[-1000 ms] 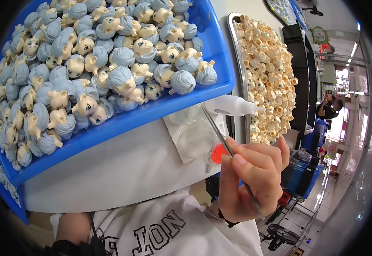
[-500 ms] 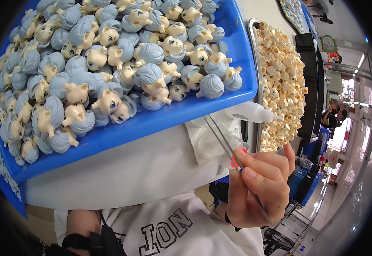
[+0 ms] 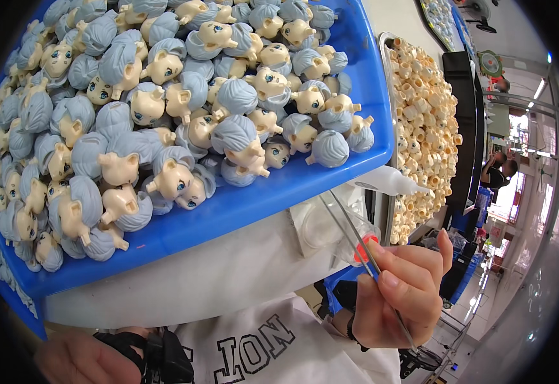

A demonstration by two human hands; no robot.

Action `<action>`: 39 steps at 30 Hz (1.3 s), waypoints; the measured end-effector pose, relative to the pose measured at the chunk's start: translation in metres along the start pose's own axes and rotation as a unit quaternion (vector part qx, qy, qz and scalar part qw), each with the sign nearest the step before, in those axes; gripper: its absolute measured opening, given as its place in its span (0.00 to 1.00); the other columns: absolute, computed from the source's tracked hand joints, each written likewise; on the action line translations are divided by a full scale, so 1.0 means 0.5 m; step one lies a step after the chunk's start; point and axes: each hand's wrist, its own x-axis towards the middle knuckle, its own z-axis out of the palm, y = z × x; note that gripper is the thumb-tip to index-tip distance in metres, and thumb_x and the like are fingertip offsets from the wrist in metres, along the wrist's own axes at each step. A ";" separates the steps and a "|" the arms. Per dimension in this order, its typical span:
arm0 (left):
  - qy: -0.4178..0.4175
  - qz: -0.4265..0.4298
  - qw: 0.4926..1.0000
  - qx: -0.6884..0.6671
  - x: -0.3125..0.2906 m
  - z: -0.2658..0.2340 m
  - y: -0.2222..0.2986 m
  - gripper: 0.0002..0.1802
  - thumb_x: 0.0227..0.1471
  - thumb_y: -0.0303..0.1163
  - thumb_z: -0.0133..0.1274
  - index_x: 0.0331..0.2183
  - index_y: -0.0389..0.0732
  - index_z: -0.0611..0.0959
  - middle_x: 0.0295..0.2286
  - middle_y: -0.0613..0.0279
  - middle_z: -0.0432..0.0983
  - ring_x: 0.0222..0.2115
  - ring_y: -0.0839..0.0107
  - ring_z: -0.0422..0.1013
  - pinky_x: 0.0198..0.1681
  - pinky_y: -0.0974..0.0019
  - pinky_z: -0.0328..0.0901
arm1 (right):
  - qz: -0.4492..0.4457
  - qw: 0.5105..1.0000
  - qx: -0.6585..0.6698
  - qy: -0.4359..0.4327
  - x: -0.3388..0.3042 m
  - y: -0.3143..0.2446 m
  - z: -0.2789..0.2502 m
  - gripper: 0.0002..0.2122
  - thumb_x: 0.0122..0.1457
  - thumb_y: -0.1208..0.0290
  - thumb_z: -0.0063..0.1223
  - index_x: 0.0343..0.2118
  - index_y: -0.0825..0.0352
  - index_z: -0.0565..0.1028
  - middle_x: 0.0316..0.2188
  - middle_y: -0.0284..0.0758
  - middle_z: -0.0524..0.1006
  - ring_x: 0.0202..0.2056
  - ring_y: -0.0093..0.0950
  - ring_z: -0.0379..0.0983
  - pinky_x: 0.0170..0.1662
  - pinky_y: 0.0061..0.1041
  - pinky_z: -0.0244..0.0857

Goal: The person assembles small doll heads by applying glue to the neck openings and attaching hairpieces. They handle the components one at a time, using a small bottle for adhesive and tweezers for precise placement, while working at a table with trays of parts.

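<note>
My right hand [image 3: 411,291] pinches a pair of metal tweezers [image 3: 363,246] between thumb and fingers. The tweezers' two tips point up and left, apart from each other, with nothing visible between them. Behind them are a clear container with a red part [image 3: 366,248] and a white squeeze bottle [image 3: 391,181] with a narrow nozzle. At the lower left rim is my left hand [image 3: 84,358], dim and smeared, its fingers not distinct. Nearest to it is the blue tray [image 3: 183,238], heaped with doll heads [image 3: 180,184] that have pale blue hair and painted eyes.
Right of the blue tray stands a metal tray [image 3: 387,77] full of small hollow cream-coloured parts [image 3: 423,121]. A white table [image 3: 228,275] carries both. A black rack-like edge [image 3: 462,128] runs beyond. Another person [image 3: 500,171] is far off at the right.
My left hand has come into view at the lower left. My right hand still holds the tweezers, at nearly the same place. The whole scene has shifted slightly in view.
</note>
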 end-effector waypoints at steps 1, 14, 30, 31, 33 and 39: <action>0.003 0.000 1.000 -0.003 0.001 0.002 -0.003 0.07 0.52 0.42 0.45 0.26 0.52 0.70 0.17 0.76 0.62 0.16 0.81 0.57 0.22 0.76 0.52 | 0.003 1.000 -0.005 0.001 0.002 -0.002 0.003 0.14 0.41 0.84 0.53 0.32 0.62 0.67 0.26 0.41 0.78 0.25 0.29 0.71 0.56 0.45 0.43; -0.011 -0.026 0.999 -0.023 0.006 0.002 -0.007 0.08 0.51 0.37 0.45 0.23 0.51 0.67 0.16 0.74 0.61 0.16 0.78 0.55 0.21 0.74 0.50 | 0.011 1.000 -0.023 0.007 0.011 -0.012 0.012 0.13 0.44 0.84 0.51 0.33 0.62 0.66 0.26 0.41 0.77 0.25 0.29 0.70 0.55 0.46 0.42; -0.027 -0.049 0.998 -0.016 0.014 0.004 -0.005 0.07 0.54 0.37 0.42 0.24 0.51 0.67 0.16 0.73 0.59 0.19 0.77 0.56 0.24 0.73 0.51 | 0.002 0.997 -0.074 0.004 0.016 -0.023 0.011 0.12 0.43 0.83 0.52 0.32 0.63 0.67 0.27 0.39 0.77 0.26 0.30 0.71 0.55 0.45 0.44; -0.024 -0.049 0.998 -0.013 0.013 0.004 -0.005 0.07 0.54 0.37 0.42 0.24 0.51 0.67 0.16 0.73 0.59 0.19 0.78 0.56 0.24 0.73 0.51 | 0.002 0.998 -0.066 0.022 0.013 -0.020 0.012 0.12 0.44 0.82 0.52 0.32 0.63 0.67 0.27 0.39 0.77 0.27 0.30 0.71 0.55 0.45 0.44; -0.016 -0.047 0.999 -0.005 0.012 0.005 -0.005 0.06 0.53 0.37 0.43 0.25 0.51 0.68 0.16 0.73 0.59 0.18 0.78 0.56 0.24 0.73 0.51 | 0.000 0.997 -0.048 0.059 0.005 -0.004 0.011 0.11 0.45 0.82 0.52 0.32 0.63 0.67 0.27 0.39 0.77 0.27 0.30 0.71 0.55 0.45 0.44; -0.016 -0.055 0.998 -0.006 0.012 0.005 -0.004 0.04 0.53 0.37 0.44 0.27 0.52 0.69 0.16 0.73 0.60 0.18 0.78 0.56 0.23 0.73 0.52 | 0.039 0.998 -0.043 0.021 0.007 -0.005 0.006 0.08 0.46 0.81 0.51 0.30 0.65 0.67 0.25 0.40 0.77 0.26 0.29 0.70 0.54 0.45 0.46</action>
